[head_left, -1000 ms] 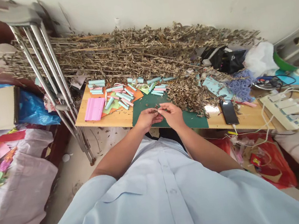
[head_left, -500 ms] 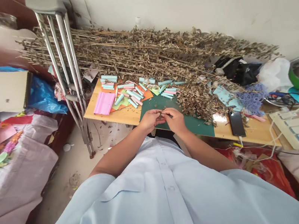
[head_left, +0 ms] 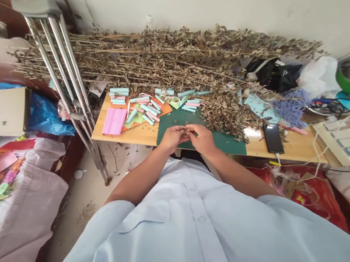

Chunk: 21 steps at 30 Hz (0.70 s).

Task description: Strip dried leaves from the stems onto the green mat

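Observation:
My left hand (head_left: 172, 138) and my right hand (head_left: 202, 139) meet over the near edge of a dark green mat (head_left: 173, 120). Both are closed, fingertips together, on a small bit of dried leaves (head_left: 184, 130), mostly hidden by the fingers. Right of the hands lies a heap of loose dried leaves (head_left: 226, 116). Beyond the mat, several blue and pink paper rolls (head_left: 149, 109) lie on orange and green paper. A stack of pink paper (head_left: 114, 121) rests at the table's left end.
Dried leafy stalks (head_left: 150, 57) are piled along the wall. Metal crutches (head_left: 63, 64) stand at the left end of the wooden table (head_left: 102, 131). A phone (head_left: 273, 138) on a cable, a power strip (head_left: 338, 142) and purple string (head_left: 292, 108) lie to the right.
The view has shifted slightly, so the table sits a little further left and higher. My hands stay together with the dried leaves between them, fingers slightly moved.

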Each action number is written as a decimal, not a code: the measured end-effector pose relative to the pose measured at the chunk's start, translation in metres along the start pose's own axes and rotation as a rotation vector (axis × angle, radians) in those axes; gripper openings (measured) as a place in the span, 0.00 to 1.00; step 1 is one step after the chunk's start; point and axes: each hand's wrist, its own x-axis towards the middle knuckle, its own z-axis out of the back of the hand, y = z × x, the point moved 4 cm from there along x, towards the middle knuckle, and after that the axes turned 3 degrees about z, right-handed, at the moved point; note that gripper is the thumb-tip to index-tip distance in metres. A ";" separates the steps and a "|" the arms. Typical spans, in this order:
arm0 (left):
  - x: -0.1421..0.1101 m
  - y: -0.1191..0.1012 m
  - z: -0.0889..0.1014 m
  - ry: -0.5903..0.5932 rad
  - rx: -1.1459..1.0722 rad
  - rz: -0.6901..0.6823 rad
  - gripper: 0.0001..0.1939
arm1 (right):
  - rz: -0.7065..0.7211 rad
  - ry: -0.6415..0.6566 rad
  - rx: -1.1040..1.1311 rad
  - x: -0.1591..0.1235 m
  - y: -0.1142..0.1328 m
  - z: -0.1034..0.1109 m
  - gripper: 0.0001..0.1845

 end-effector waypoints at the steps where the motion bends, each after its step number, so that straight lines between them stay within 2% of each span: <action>1: 0.000 0.001 -0.002 -0.002 0.002 0.006 0.05 | 0.009 -0.008 -0.012 -0.001 -0.001 0.001 0.18; 4: 0.001 0.003 -0.009 0.005 0.012 0.009 0.05 | 0.032 -0.059 -0.030 -0.004 -0.005 0.004 0.20; 8: 0.004 0.004 -0.016 -0.021 0.040 -0.016 0.05 | 0.004 -0.134 -0.002 -0.009 -0.008 0.010 0.16; 13: 0.010 0.003 -0.019 -0.089 0.092 -0.036 0.05 | -0.129 -0.084 0.249 -0.019 -0.011 0.013 0.12; 16: 0.012 0.003 -0.021 -0.077 0.127 -0.021 0.06 | -0.205 -0.107 0.352 -0.021 -0.015 0.020 0.10; 19: 0.011 0.005 -0.026 -0.029 0.187 0.021 0.06 | -0.206 -0.195 0.286 -0.016 -0.018 0.032 0.09; 21: 0.009 0.007 -0.029 0.003 0.260 0.049 0.05 | -0.128 -0.187 0.209 -0.009 -0.016 0.037 0.10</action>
